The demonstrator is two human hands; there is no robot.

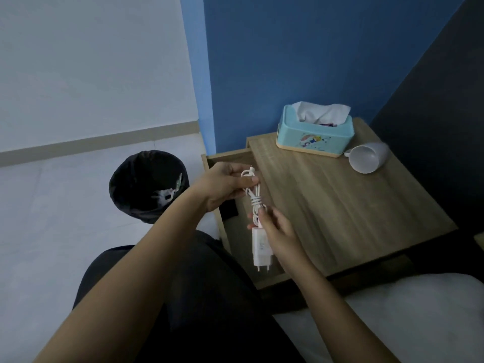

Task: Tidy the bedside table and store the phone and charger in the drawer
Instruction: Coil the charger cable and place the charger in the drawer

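Note:
A white charger (260,248) with its cable (253,191) wound into a bundle hangs over the open drawer (230,155) of the wooden bedside table (327,205). My left hand (227,186) pinches the top loops of the cable. My right hand (277,231) grips the bundle just above the plug block, prongs pointing down. A dark flat object, probably the phone (230,209), lies in the drawer, mostly hidden under my left hand.
A teal tissue box (314,132) stands at the back of the table top. A white mug (368,157) lies on its side beside it. A black bin (149,186) with scraps sits on the floor at left. White bedding (419,310) is at lower right.

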